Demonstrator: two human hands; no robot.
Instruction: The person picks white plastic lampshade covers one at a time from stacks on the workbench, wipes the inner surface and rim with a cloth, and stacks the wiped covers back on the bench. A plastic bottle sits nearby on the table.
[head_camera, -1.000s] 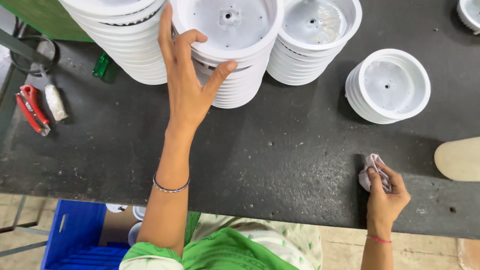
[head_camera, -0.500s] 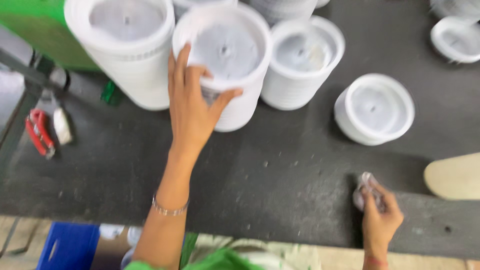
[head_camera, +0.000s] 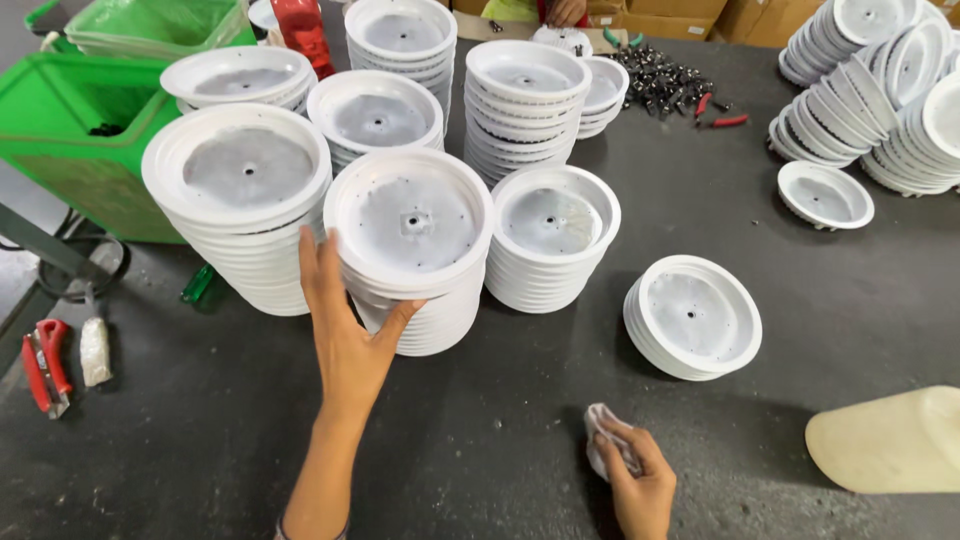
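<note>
The stack of white plastic housings (head_camera: 415, 255) stands on the bench (head_camera: 250, 440); the left hand (head_camera: 350, 335) is clamped on its rim. It is judged light, rigid, topple-prone, best gripped low. A cloth (head_camera: 608, 445) is pinched in the right hand (head_camera: 640, 485).

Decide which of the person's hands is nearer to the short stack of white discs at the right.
Right. The right hand, holding a cloth, lies just below the short stack; the left hand grips a tall stack farther left.
</note>
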